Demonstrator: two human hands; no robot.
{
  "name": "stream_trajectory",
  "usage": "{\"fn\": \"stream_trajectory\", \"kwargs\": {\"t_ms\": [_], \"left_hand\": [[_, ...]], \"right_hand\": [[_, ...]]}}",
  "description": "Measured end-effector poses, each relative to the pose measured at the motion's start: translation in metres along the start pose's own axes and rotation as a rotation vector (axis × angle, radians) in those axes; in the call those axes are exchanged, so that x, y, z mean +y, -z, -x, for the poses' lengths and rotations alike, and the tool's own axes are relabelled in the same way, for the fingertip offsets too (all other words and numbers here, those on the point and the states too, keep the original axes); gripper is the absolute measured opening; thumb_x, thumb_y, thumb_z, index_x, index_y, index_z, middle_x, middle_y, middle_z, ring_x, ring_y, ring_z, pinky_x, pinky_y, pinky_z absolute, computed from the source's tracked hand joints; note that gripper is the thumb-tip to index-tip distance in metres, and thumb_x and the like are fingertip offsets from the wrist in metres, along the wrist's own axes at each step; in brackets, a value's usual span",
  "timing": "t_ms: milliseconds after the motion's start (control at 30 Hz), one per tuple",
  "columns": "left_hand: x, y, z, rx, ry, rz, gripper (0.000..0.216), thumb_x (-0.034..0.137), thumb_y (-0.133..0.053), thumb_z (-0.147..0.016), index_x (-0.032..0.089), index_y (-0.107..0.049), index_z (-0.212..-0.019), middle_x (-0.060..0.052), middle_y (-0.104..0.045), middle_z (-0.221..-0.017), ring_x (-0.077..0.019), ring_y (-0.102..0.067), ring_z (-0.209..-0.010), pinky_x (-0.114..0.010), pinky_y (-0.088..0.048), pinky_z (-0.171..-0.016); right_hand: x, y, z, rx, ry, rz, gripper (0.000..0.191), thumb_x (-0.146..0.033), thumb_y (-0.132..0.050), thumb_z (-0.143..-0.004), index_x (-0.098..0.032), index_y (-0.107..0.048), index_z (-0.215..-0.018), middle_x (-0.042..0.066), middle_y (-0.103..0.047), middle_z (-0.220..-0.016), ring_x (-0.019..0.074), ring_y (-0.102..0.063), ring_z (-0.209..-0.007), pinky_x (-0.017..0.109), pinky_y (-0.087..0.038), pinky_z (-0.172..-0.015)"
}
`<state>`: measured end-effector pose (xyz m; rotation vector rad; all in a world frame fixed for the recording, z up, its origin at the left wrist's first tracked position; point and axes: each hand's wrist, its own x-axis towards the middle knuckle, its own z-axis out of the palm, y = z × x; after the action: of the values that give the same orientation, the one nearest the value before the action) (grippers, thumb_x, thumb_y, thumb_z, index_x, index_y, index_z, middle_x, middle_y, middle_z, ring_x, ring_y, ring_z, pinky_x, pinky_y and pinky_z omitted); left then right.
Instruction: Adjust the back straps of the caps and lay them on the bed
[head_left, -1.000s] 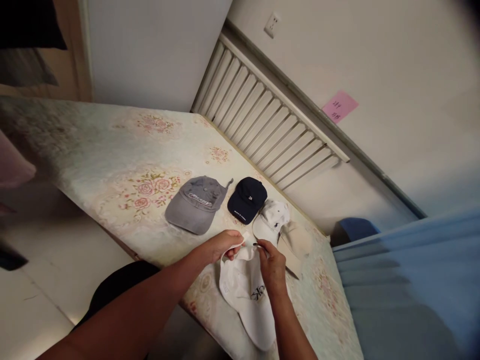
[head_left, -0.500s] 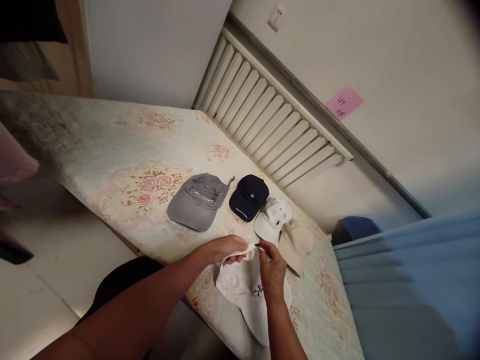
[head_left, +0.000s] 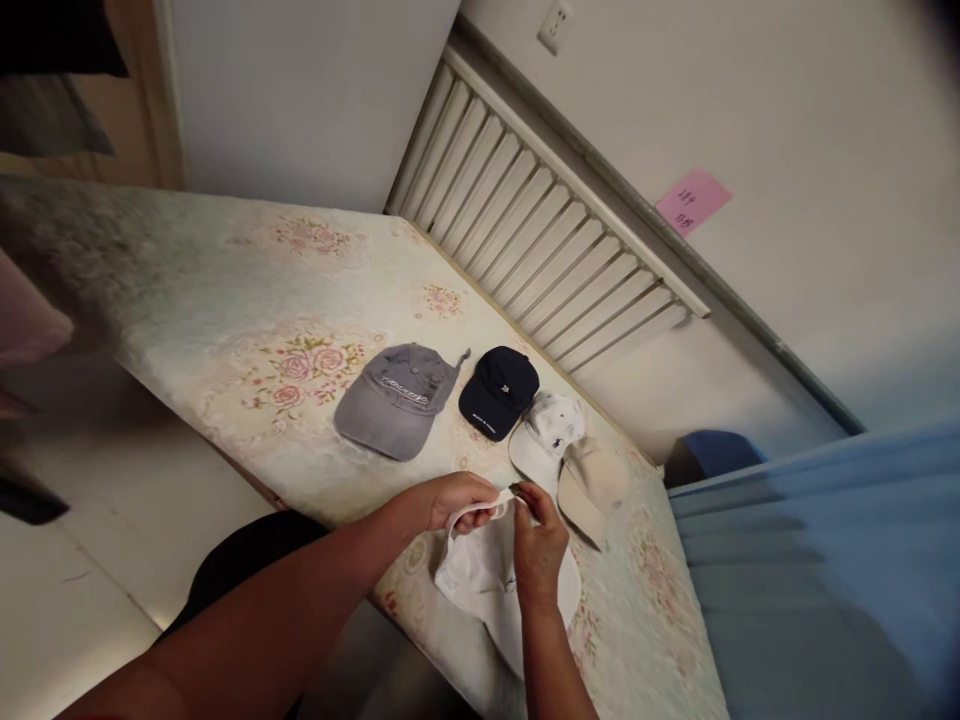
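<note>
A white cap [head_left: 480, 580] lies near the front edge of the floral-covered table [head_left: 225, 300]. My left hand [head_left: 454, 500] pinches its rear strap from the left. My right hand [head_left: 540, 540] pinches the same strap from the right and rests on the crown. Both hands are closed on the strap. Beyond them lie a grey cap [head_left: 394, 400], a navy cap [head_left: 499, 392], a white cap with a small logo [head_left: 546, 435] and a beige cap [head_left: 592, 485], in a row.
A white slatted radiator cover [head_left: 540, 235] runs along the wall behind the table. A pink note [head_left: 691, 200] and a wall socket [head_left: 555, 22] are on the wall. Blue fabric [head_left: 817, 570] fills the lower right. A dark round stool [head_left: 247, 560] sits below the table edge.
The white cap has been drawn toward me, its logo now hidden under my right hand. Both hands keep pinching the strap and have shifted slightly down.
</note>
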<state>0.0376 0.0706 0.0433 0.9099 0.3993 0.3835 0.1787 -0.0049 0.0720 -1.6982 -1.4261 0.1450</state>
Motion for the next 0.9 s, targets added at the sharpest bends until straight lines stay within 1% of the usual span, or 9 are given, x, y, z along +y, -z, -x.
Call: {"fn": "stream_trajectory", "kwargs": {"t_ms": [200,333,567,900], "left_hand": [[0.0008,-0.0005,0.0005,-0.026,-0.009,0.007,0.019,0.028,-0.054,-0.067,0.015,-0.049,-0.054,0.003,-0.044,-0.048,-0.0045,-0.028,-0.037,-0.021,-0.015,-0.039],[0.0009,0.0005,0.0001,-0.045,-0.001,0.050,0.019,0.028,-0.054,-0.067,0.015,-0.050,-0.055,0.003,-0.044,-0.047,-0.0040,-0.028,-0.036,-0.021,-0.014,-0.039],[-0.0048,0.0046,-0.0061,-0.077,0.043,0.123,0.026,0.033,-0.060,-0.070,0.015,-0.049,-0.055,0.005,-0.040,-0.046,-0.0036,-0.026,-0.035,-0.021,-0.013,-0.039],[-0.0060,0.0055,-0.0088,-0.115,0.067,0.128,0.026,0.034,-0.059,-0.067,0.015,-0.048,-0.055,0.006,-0.040,-0.045,-0.0032,-0.026,-0.035,-0.020,-0.014,-0.037]], "right_hand": [[0.0009,0.0002,0.0017,0.001,-0.018,0.003,0.024,-0.024,-0.051,-0.077,-0.017,-0.065,-0.096,0.008,-0.070,-0.095,0.0209,-0.064,-0.088,0.034,-0.046,-0.083],[0.0004,0.0003,0.0021,-0.004,-0.037,-0.012,0.024,-0.025,-0.052,-0.077,-0.017,-0.064,-0.096,0.008,-0.069,-0.095,0.0209,-0.063,-0.088,0.034,-0.046,-0.083],[0.0018,-0.0003,0.0020,0.007,-0.034,-0.023,0.024,-0.027,-0.053,-0.077,-0.017,-0.064,-0.095,0.008,-0.069,-0.094,0.0211,-0.064,-0.088,0.035,-0.047,-0.083],[0.0037,-0.0014,0.0016,0.004,-0.059,-0.044,0.024,-0.027,-0.053,-0.077,-0.017,-0.064,-0.095,0.007,-0.069,-0.095,0.0211,-0.063,-0.088,0.035,-0.047,-0.084]]}}
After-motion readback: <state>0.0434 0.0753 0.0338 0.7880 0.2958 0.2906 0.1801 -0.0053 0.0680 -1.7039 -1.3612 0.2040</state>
